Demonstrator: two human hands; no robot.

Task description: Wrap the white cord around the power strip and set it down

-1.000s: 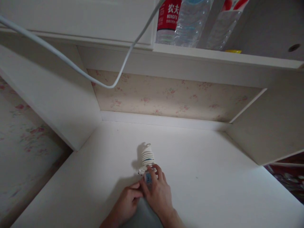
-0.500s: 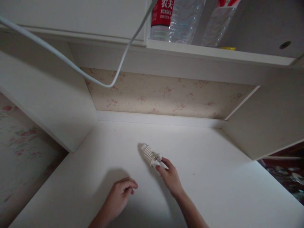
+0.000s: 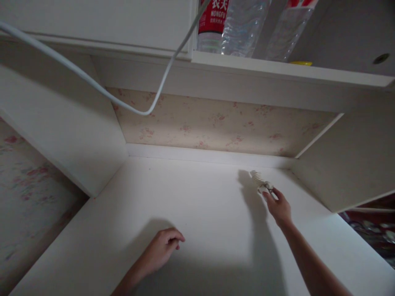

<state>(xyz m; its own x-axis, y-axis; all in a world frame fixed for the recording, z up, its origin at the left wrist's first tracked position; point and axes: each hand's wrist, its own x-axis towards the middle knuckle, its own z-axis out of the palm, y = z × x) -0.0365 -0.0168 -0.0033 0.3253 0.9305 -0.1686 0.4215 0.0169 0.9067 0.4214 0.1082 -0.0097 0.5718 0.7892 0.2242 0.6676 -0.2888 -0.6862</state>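
Note:
My right hand (image 3: 278, 205) is closed round the near end of a white cable wound in ribbed coils (image 3: 261, 183), with a smooth pale part at my fingertips. It holds the bundle above the right rear of the white desktop (image 3: 197, 193), and a shadow falls to its left. My left hand (image 3: 166, 246) hovers near the front, left of centre. Its fingers are curled in together, and nothing shows in them.
A white cord (image 3: 77, 74) hangs across the upper left in front of the cabinet. Plastic bottles (image 3: 243, 28) stand on the shelf (image 3: 277, 69) overhead. White side panels (image 3: 345, 156) flank the desktop, with floral wallpaper (image 3: 203, 123) behind.
My right hand has carried the coiled white cable from the middle of the desktop to the right and towards the back. My left hand has shifted slightly right, still curled.

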